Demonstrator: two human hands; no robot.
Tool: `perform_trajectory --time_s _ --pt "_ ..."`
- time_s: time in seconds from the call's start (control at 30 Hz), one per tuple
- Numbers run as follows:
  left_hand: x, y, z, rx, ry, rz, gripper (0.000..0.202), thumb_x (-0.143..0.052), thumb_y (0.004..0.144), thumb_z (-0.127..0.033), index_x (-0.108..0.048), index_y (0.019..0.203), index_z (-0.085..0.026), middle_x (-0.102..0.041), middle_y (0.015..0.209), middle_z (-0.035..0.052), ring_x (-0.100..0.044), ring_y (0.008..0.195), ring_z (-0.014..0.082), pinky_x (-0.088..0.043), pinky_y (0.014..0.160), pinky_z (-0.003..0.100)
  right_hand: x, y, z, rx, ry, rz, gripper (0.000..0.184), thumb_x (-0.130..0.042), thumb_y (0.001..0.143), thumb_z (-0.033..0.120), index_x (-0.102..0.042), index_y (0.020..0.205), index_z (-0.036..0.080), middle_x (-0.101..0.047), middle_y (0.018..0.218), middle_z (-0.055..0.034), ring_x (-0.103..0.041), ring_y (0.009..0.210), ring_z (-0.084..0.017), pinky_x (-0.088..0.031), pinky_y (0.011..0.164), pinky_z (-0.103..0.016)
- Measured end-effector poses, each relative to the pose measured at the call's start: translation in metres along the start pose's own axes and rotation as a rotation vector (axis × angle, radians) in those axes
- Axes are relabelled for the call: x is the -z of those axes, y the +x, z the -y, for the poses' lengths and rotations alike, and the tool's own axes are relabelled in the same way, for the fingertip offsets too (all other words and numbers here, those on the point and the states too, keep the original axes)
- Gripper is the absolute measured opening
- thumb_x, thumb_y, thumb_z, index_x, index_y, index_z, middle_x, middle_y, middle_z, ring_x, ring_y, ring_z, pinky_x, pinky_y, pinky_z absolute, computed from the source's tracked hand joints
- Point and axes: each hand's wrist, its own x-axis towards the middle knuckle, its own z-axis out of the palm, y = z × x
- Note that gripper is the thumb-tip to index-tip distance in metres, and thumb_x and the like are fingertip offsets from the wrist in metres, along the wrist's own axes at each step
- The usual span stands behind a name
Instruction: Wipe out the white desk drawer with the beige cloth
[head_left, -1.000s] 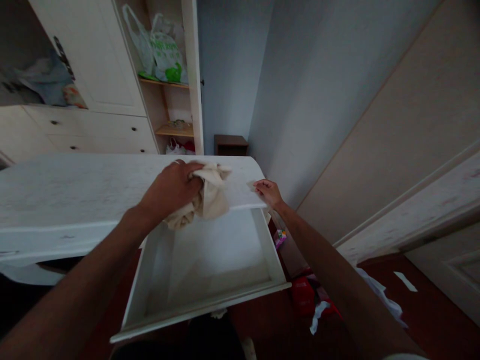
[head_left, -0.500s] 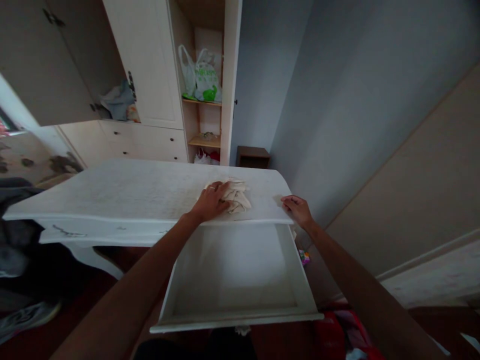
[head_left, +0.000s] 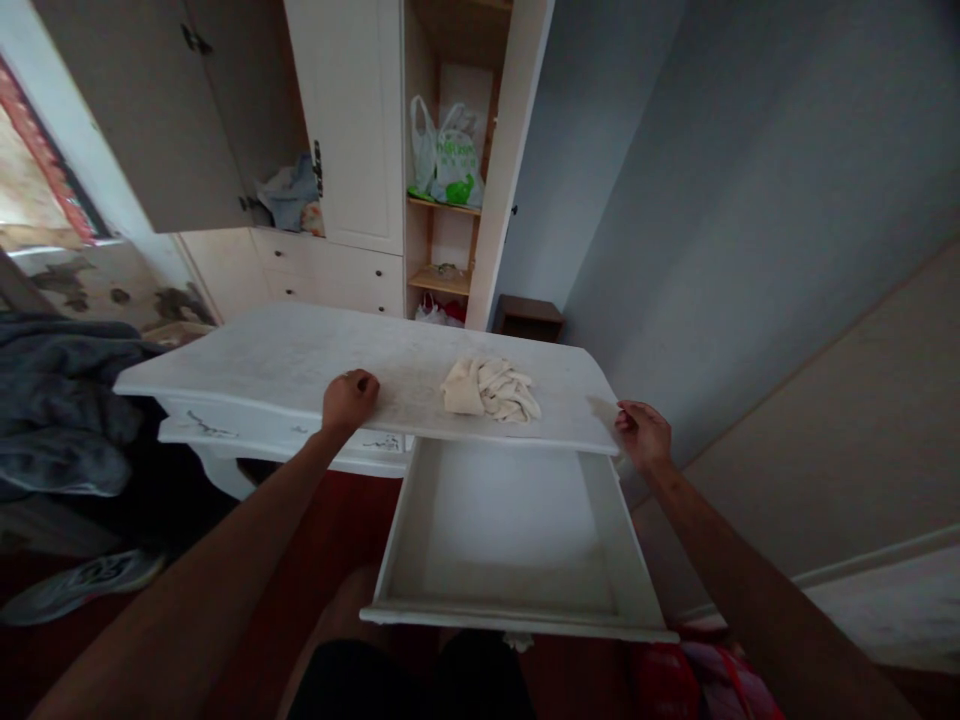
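Note:
A crumpled cream cloth (head_left: 491, 390) lies on the white desk top (head_left: 277, 345), apart from both hands. My left hand (head_left: 351, 398) is to the left of the cloth, over the desk's front part, with its fingers curled closed and nothing visible in them. At the desk's right end is my right hand (head_left: 643, 432), its fingertips pinched together; whether something small is between them is hidden. Below the cloth, the desk's drawer (head_left: 517, 530) is pulled out towards me, and its inside shows a bare white bottom.
Behind the desk stands a white wardrobe (head_left: 360, 130) with open doors and plastic bags (head_left: 454, 165) on a shelf. A grey fabric heap (head_left: 67, 400) is at the left, above a sneaker (head_left: 82, 588). Red bags (head_left: 697, 680) lie at the lower right.
My left hand has let go of the cloth and moved left, its fingers now curled. The cloth stays on the desk. My right hand remains near the desk's right end. The view has shifted left.

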Motion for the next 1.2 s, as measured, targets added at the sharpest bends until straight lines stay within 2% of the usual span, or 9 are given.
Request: perform_trajectory --time_s 0.17,0.3,0.43,0.5,0.6,0.73,0.87,1.07,1.2 --pt "-0.007 0.002 0.004 0.02 0.017 -0.003 0.04 -0.04 0.087 -0.032 -0.074 0.096 -0.015 -0.072 0.104 0.014 -0.065 0.096 0.0268 -0.048 0.081 0.034 0.009 -0.057 0.014 -0.11 0.201 0.016 0.027 -0.085 0.058 0.029 -0.065 0.07 0.016 -0.055 0.057 0.0042 -0.046 0.049 -0.005 -0.04 0.045 -0.017" --pt "-0.014 -0.001 0.001 -0.043 0.117 -0.075 0.04 -0.039 0.087 -0.032 -0.074 0.093 -0.013 -0.07 0.097 0.0169 -0.064 0.094 0.0294 -0.048 0.08 0.037 0.036 -0.151 0.023 -0.053 0.134 0.066 0.03 -0.085 0.067 0.039 -0.063 0.07 0.018 -0.053 0.058 0.0034 -0.045 0.052 -0.007 -0.043 0.053 -0.022" --pt "-0.019 -0.005 0.001 -0.088 0.169 -0.118 0.039 -0.039 0.087 -0.031 -0.073 0.09 -0.013 -0.068 0.095 0.0179 -0.062 0.094 0.0301 -0.046 0.079 0.037 0.066 -0.258 0.016 -0.043 -0.09 0.041 0.037 -0.077 0.076 0.051 -0.061 0.067 0.019 -0.045 0.051 0.0021 -0.045 0.053 -0.011 -0.038 0.052 -0.024" --pt "-0.018 -0.006 0.0 -0.077 0.18 -0.121 0.038 -0.039 0.086 -0.032 -0.073 0.091 -0.013 -0.068 0.096 0.0178 -0.061 0.093 0.0298 -0.046 0.078 0.037 0.074 -0.304 0.001 -0.233 -0.21 0.08 0.046 -0.074 0.075 0.061 -0.059 0.066 0.018 -0.047 0.05 0.0013 -0.042 0.049 -0.011 -0.033 0.048 -0.024" --pt "-0.017 -0.006 -0.001 -0.069 0.185 -0.119 0.038 -0.04 0.086 -0.032 -0.072 0.091 -0.013 -0.068 0.096 0.0174 -0.06 0.092 0.0294 -0.045 0.078 0.037 0.074 -0.351 -0.03 -0.648 -0.326 0.218 0.054 -0.072 0.072 0.07 -0.061 0.072 0.017 -0.053 0.055 -0.0005 -0.043 0.048 -0.01 -0.029 0.046 -0.022" --pt "-0.017 -0.007 -0.002 -0.068 0.171 -0.12 0.038 -0.039 0.086 -0.031 -0.071 0.093 -0.013 -0.067 0.096 0.018 -0.06 0.093 0.03 -0.044 0.079 0.038 0.059 -0.375 -0.061 -0.833 -0.218 0.262 0.061 -0.072 0.07 0.073 -0.062 0.094 0.017 -0.057 0.061 0.0016 -0.041 0.044 -0.006 -0.024 0.041 -0.019" --pt "-0.017 -0.008 -0.003 -0.061 0.173 -0.122 0.038 -0.038 0.086 -0.031 -0.071 0.093 -0.013 -0.066 0.096 0.0185 -0.059 0.093 0.0307 -0.044 0.08 0.039 0.039 -0.37 -0.06 -0.926 -0.072 0.324 0.073 -0.071 0.068 0.076 -0.06 0.11 0.017 -0.056 0.058 0.004 -0.038 0.038 -0.006 -0.02 0.037 -0.019" --pt "-0.016 -0.01 -0.005 -0.052 0.176 -0.111 0.038 -0.04 0.085 -0.034 -0.071 0.094 -0.014 -0.066 0.096 0.0167 -0.059 0.093 0.0295 -0.043 0.082 0.038 0.011 -0.357 -0.043 -1.089 0.206 0.246 0.061 -0.079 0.064 0.07 -0.062 0.091 0.018 -0.056 0.059 0.004 -0.034 0.042 -0.004 -0.018 0.04 -0.017" --pt "-0.015 -0.013 -0.006 -0.039 0.159 -0.119 0.039 -0.039 0.085 -0.034 -0.071 0.096 -0.014 -0.066 0.099 0.0182 -0.058 0.095 0.0311 -0.043 0.083 0.039 0.002 -0.356 -0.05 -1.051 0.203 0.125 0.058 -0.086 0.057 0.062 -0.063 0.084 0.016 -0.053 0.056 0.0046 -0.033 0.043 -0.003 -0.016 0.042 -0.017"
